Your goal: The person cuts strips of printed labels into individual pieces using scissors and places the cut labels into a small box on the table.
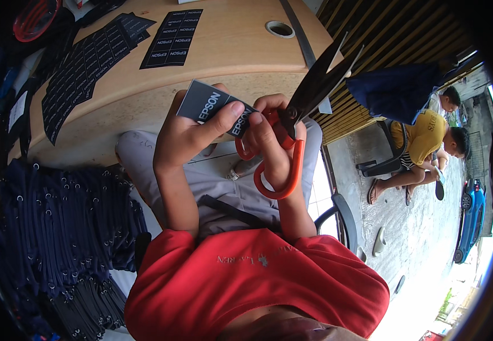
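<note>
A small piece of black label sheet with pale lettering is held up before me, near the table's front edge. My left hand is closed on it, thumb across its face. The thumb of my right hand touches the label piece's right end. Orange-handled scissors hang on that same hand, with the fingers wrapped about the handle loops. Their dark blades stand apart, pointing up and away to the right, clear of the label piece.
On the wooden table lie a label strip and larger black label sheets. Dark blue straps with metal rings are piled at left. To the right are a slatted fence, two seated people and a blue car.
</note>
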Demonstrator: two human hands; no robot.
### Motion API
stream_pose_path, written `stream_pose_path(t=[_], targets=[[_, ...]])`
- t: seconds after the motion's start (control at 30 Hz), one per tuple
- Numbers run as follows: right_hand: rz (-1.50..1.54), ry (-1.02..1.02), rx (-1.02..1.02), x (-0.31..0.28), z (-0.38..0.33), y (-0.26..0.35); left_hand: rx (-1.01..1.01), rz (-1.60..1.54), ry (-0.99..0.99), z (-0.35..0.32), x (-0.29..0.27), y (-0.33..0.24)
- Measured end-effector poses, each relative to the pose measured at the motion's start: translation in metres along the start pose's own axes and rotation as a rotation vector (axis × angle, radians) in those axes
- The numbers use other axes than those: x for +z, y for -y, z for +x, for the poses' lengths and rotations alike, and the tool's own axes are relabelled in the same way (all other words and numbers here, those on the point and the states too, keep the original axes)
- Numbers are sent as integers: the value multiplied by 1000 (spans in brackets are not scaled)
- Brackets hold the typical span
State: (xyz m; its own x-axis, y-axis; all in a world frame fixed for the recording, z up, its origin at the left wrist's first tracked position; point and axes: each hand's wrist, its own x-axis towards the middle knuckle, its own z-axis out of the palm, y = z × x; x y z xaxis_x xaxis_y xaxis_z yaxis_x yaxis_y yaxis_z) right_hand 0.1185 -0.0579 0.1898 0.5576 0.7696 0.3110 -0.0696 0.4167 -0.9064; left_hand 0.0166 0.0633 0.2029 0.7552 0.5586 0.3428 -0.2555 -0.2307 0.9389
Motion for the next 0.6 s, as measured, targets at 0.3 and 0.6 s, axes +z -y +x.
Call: stream_pose_path(t=[0.3, 0.6], targets=[[19, -230, -76, -14, 11, -1, 10, -127, -144, -2, 6, -3], [18, -24, 5, -14, 6, 5, 3, -123, -138, 1, 15, -2]])
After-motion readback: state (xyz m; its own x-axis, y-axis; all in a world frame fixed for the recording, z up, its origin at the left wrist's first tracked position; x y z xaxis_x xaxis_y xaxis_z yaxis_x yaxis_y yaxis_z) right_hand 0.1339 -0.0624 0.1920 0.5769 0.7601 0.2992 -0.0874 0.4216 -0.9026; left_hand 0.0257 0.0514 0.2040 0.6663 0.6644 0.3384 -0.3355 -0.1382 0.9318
